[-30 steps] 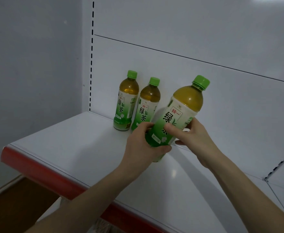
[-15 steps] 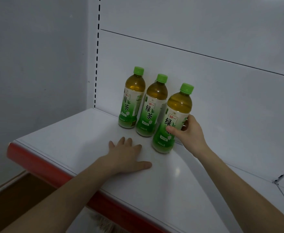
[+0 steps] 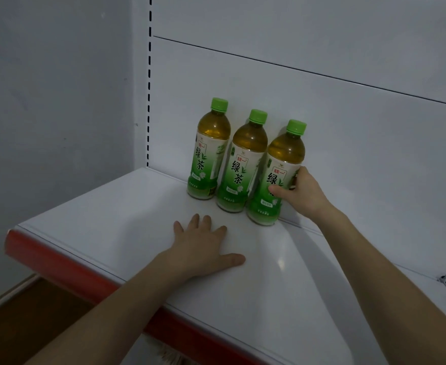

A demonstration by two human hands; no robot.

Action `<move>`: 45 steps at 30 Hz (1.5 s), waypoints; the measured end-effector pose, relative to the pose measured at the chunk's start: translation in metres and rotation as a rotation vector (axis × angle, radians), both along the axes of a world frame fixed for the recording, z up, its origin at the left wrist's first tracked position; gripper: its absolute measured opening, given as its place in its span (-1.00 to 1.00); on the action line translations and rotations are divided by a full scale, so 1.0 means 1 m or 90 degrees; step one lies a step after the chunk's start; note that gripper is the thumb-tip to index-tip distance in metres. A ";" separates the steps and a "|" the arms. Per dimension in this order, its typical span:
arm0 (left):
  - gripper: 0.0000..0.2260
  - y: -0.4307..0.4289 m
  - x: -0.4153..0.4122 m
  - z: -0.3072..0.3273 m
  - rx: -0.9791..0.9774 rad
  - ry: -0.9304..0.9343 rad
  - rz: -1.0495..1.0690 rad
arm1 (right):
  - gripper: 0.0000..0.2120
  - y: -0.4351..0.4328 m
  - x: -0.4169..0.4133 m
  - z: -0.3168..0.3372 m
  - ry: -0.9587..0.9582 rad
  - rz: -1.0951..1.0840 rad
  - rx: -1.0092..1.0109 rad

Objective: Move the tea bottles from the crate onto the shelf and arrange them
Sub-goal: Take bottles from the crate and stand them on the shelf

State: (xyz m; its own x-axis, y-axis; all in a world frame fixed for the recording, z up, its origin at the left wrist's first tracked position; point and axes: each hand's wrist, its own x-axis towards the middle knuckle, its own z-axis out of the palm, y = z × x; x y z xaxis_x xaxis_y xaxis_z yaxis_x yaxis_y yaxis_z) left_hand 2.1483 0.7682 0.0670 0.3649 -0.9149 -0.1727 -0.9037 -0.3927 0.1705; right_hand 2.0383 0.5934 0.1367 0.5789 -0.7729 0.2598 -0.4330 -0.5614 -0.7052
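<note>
Three green tea bottles with green caps stand upright in a row against the back panel of the white shelf (image 3: pixel 116 222). The left bottle (image 3: pixel 208 151) and the middle bottle (image 3: pixel 243 164) stand free. My right hand (image 3: pixel 299 193) is wrapped around the right side of the third bottle (image 3: pixel 278 175), thumb on its label. My left hand (image 3: pixel 203 248) lies flat on the shelf in front of the bottles, fingers spread, holding nothing. The crate is out of view.
The shelf has a red front edge strip (image 3: pixel 58 262). A grey wall (image 3: pixel 45 101) closes the left side, beside a slotted upright (image 3: pixel 149 83). Bare shelf surface stretches to the right of the bottles. Brown floor (image 3: pixel 19 325) shows below left.
A second ago both hands held the third bottle tilted in the air. It now stands on the shelf, pushed back in line with the others; my left hand let go and rests flat.
</note>
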 end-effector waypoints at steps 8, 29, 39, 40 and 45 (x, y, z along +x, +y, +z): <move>-0.28 -0.002 0.002 -0.001 0.006 -0.011 -0.007 | -0.45 -0.012 0.000 0.000 0.042 0.021 0.030; -0.50 0.069 -0.060 0.040 -0.179 -0.265 0.145 | -0.57 0.075 -0.031 0.017 0.246 0.272 -0.253; -0.52 0.283 -0.088 0.020 -0.120 -0.280 0.468 | -0.44 0.261 0.042 0.015 0.133 0.604 -0.352; -0.52 0.307 -0.092 0.017 -0.114 -0.279 0.496 | -0.44 0.282 0.050 0.013 0.122 0.626 -0.356; -0.53 0.435 -0.122 -0.026 -0.089 -0.260 0.622 | -0.44 0.402 0.081 -0.017 0.112 0.749 -0.355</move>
State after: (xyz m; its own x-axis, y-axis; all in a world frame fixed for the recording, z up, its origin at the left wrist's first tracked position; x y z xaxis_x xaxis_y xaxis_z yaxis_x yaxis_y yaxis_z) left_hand 2.0259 1.2031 0.0409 0.9573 -0.1963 0.2121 -0.2063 -0.9781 0.0259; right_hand 2.1195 0.9955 0.1198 0.8871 0.3996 0.2310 0.4502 -0.8594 -0.2425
